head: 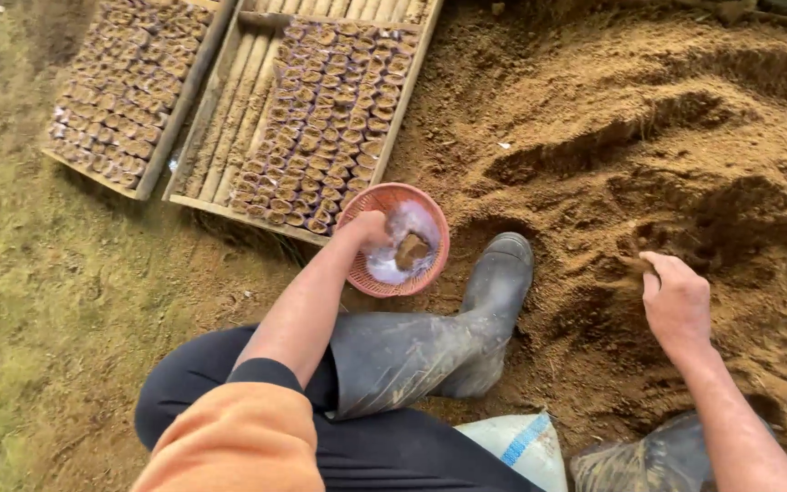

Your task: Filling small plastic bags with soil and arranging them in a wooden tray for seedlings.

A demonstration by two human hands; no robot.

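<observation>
- Red plastic basket [350,239], round and woven, on the ground just beside the near corner of a wooden tray [229,137]; clear plastic bags and a brown lump of soil inside.
- Left hand [368,231] reaching into the basket at its left rim, fingers curled down among the bags; hold on anything there impossible to tell.
- Right hand [676,301] well apart to the right, resting on the loose soil heap [649,137], fingers pinched on a bit of soil.
- Grey rubber boot [466,319] planted between the hands.
- Rows of small soil-filled bags [321,118] packed in the tray.
</observation>
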